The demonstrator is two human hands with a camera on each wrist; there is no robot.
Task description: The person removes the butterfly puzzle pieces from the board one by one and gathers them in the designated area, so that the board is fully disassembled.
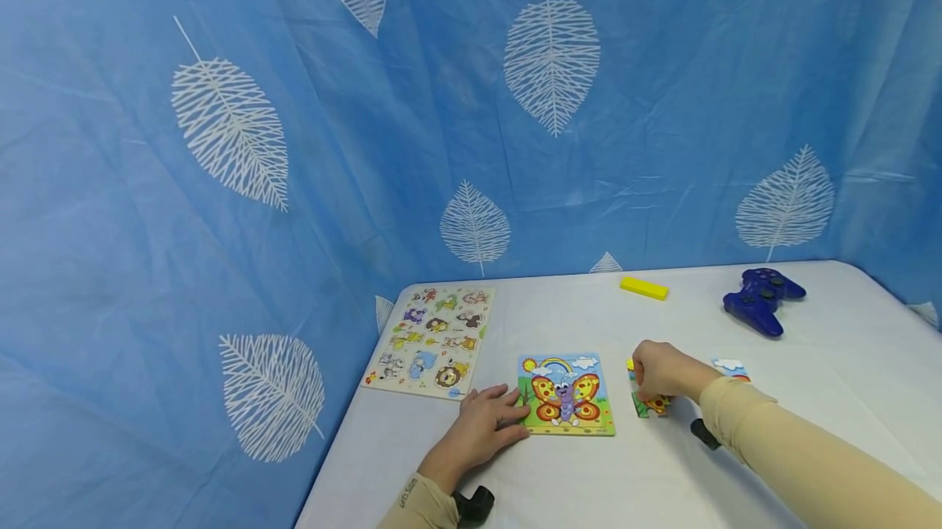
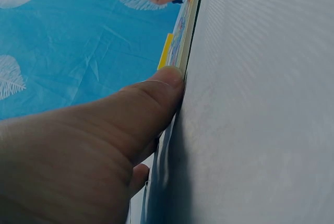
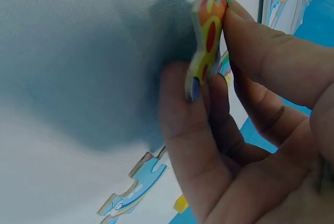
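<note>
A square butterfly puzzle board [image 1: 565,398] lies flat on the table. My left hand [image 1: 482,424] is at its left side, with fingertips touching the edge; the thumb [image 2: 148,98] presses against the board's side in the left wrist view. To the right of the board, my right hand [image 1: 666,371] pinches a jigsaw puzzle piece [image 3: 210,31] between thumb and fingers. The piece is orange and yellow with red spots and stands tilted on edge in the right wrist view. Part of it is hidden by the fingers.
Another sky-and-rainbow puzzle piece [image 1: 730,367] lies right of my right hand, partly behind the forearm. An animal puzzle board [image 1: 434,341] is at the back left. A yellow block [image 1: 643,289] and a blue game controller [image 1: 764,300] lie at the back of the white-covered table [image 1: 589,480].
</note>
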